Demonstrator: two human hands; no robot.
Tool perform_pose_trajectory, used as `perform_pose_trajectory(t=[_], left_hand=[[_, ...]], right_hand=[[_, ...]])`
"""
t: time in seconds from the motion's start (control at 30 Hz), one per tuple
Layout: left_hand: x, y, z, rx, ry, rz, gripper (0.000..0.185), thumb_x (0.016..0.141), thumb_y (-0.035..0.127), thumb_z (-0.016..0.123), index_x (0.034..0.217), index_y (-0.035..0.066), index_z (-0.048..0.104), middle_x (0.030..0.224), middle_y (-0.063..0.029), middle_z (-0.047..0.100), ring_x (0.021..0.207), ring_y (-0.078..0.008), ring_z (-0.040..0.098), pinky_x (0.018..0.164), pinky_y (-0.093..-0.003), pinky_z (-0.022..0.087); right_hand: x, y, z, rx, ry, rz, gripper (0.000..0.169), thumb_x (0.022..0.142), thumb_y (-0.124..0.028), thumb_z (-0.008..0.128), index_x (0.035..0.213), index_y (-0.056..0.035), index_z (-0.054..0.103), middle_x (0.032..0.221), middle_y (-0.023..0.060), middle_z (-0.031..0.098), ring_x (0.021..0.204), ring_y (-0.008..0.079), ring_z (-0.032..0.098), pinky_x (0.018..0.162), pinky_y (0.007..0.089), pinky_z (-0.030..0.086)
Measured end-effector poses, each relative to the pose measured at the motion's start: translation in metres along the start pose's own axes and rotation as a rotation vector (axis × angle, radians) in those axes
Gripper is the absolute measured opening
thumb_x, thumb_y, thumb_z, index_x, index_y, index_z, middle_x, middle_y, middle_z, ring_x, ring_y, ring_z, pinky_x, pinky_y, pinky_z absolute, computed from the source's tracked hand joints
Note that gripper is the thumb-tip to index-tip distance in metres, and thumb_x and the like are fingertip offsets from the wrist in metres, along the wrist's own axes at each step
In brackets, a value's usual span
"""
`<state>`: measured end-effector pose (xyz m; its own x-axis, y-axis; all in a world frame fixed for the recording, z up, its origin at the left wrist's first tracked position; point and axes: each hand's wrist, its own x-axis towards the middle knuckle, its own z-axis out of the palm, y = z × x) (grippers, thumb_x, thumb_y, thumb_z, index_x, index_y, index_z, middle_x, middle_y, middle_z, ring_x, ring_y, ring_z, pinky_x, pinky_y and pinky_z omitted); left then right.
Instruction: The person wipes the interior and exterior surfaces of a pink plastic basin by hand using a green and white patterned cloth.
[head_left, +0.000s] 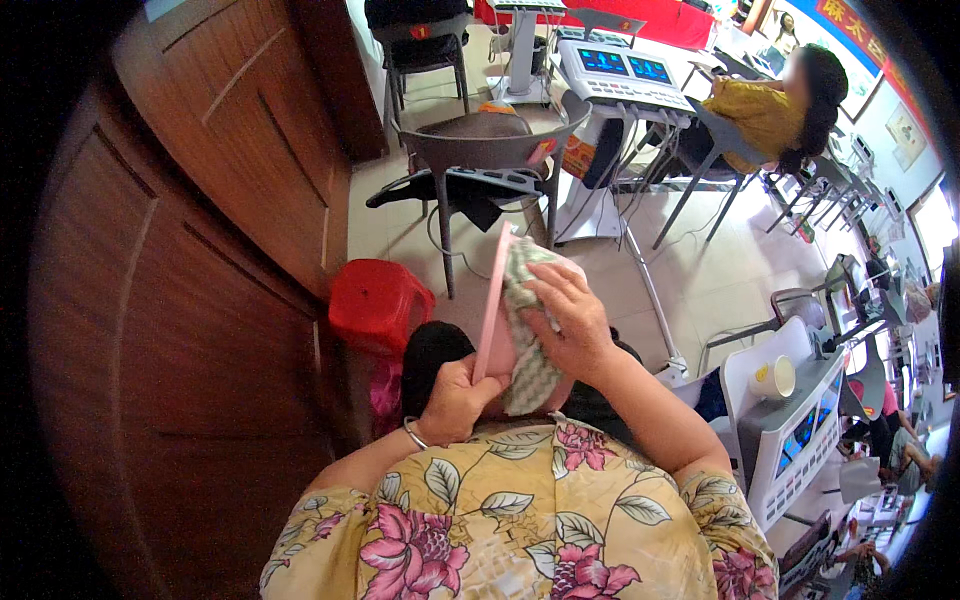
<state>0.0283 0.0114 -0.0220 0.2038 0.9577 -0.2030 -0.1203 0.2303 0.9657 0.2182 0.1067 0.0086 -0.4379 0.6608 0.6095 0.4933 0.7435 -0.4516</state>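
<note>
My left hand (455, 399), with a silver bangle at the wrist, grips the lower edge of a pink plastic basin or tray (493, 307), seen nearly edge-on in front of my body. A green and white patterned cloth (534, 379) lies against the inner side of the pink item and hangs down towards my lap. My right hand (568, 322) presses the cloth against it with the fingers spread over the fabric. The full shape of the pink item is hidden by the cloth and my right hand.
A red plastic stool (375, 304) stands at the left beside a wooden door (217, 360). Ahead are a grey chair (480, 150) and a wheeled device (626, 79) with trailing cables. A person (765, 112) sits beyond. Close at right, a paper cup (776, 377) rests by another device (795, 435).
</note>
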Motion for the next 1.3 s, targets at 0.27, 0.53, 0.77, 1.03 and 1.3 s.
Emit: perform_pose_trajectory(t=[0.27, 0.53, 0.77, 1.03, 1.3], left_hand=[[0.022, 0.008, -0.005, 0.120, -0.042, -0.022, 0.017, 0.087, 0.004, 0.059, 0.102, -0.002, 0.064, 0.096, -0.0003, 0.065, 0.086, -0.0084, 0.057, 0.077, -0.0253, 0.047], [0.029, 0.036, 0.000, 0.021, 0.111, -0.080, 0.022, 0.085, 0.004, 0.061, 0.105, -0.003, 0.064, 0.095, -0.0028, 0.066, 0.083, -0.0098, 0.060, 0.074, -0.0258, 0.048], [0.003, 0.019, 0.001, 0.021, 0.343, -0.065, 0.021, 0.087, 0.003, 0.055, 0.105, -0.003, 0.064, 0.093, 0.0012, 0.064, 0.082, -0.0057, 0.054, 0.073, -0.0228, 0.045], [-0.025, 0.019, 0.019, 0.009, 0.444, -0.044, 0.022, 0.087, 0.003, 0.058, 0.108, -0.002, 0.064, 0.094, 0.0014, 0.064, 0.083, -0.0057, 0.055, 0.073, -0.0231, 0.046], [-0.060, 0.019, 0.010, 0.164, 0.401, 0.068, 0.018, 0.085, 0.002, 0.060, 0.101, -0.001, 0.067, 0.087, 0.0010, 0.065, 0.078, -0.0052, 0.055, 0.070, -0.0224, 0.045]], right_hand=[[0.011, 0.012, -0.010, -0.025, -0.028, -0.001, 0.033, 0.078, -0.013, 0.069, 0.110, -0.0050, 0.061, 0.121, 0.0165, 0.060, 0.110, 0.0392, 0.056, 0.093, 0.0465, 0.047], [0.042, 0.043, 0.022, 0.013, -0.017, 0.025, 0.033, 0.081, -0.020, 0.066, 0.109, -0.0034, 0.061, 0.119, 0.0177, 0.061, 0.107, 0.0369, 0.058, 0.091, 0.0443, 0.048], [0.065, 0.047, 0.049, 0.232, -0.131, 0.005, 0.033, 0.081, -0.020, 0.067, 0.109, -0.0032, 0.061, 0.113, 0.0171, 0.064, 0.105, 0.0378, 0.059, 0.090, 0.0447, 0.048], [0.058, 0.026, 0.047, 0.273, -0.142, -0.107, 0.032, 0.080, -0.017, 0.067, 0.108, -0.0025, 0.061, 0.114, 0.0181, 0.062, 0.106, 0.0382, 0.058, 0.092, 0.0444, 0.047], [0.030, -0.037, 0.014, 0.128, -0.101, -0.413, 0.039, 0.070, -0.015, 0.070, 0.106, -0.0036, 0.062, 0.119, 0.0176, 0.059, 0.109, 0.0385, 0.055, 0.095, 0.0452, 0.045]])
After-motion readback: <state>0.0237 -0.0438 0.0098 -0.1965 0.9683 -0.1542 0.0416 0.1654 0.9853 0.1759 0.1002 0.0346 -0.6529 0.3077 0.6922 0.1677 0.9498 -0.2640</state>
